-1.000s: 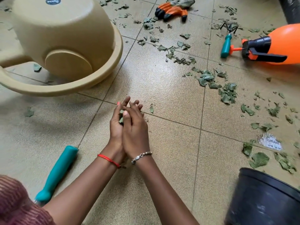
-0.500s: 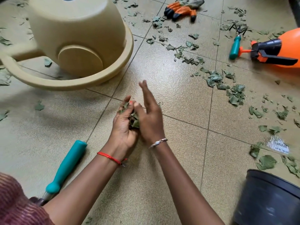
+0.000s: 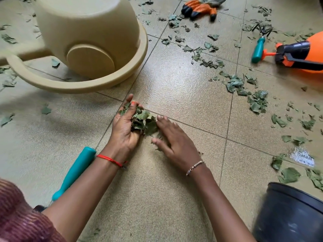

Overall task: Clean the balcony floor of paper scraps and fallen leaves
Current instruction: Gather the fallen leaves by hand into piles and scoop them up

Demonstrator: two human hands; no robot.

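A small heap of green leaf scraps point(image 3: 145, 122) lies on the tan tiled floor in the middle of the head view. My left hand point(image 3: 125, 127) cups the heap from the left, fingers curled into the leaves. My right hand point(image 3: 173, 137) lies flat on the floor just right of the heap, fingers spread, fingertips touching its edge. More torn leaves point(image 3: 257, 100) are strewn across the tiles to the right and at the back. A white paper scrap with print point(image 3: 303, 157) lies at the right among the leaves.
A beige watering can point(image 3: 90, 41) lies at the upper left. A teal-handled tool point(image 3: 75, 172) rests by my left forearm. Another teal hand rake point(image 3: 258, 49), an orange sprayer point(image 3: 304, 53) and orange gloves point(image 3: 201, 7) lie at the back. A black pot point(image 3: 290, 213) stands at bottom right.
My two hands, pressed together a second ago, have parted. The leaves now lie as a heap on the floor, the left hand cupping them and the right hand flat beside them.
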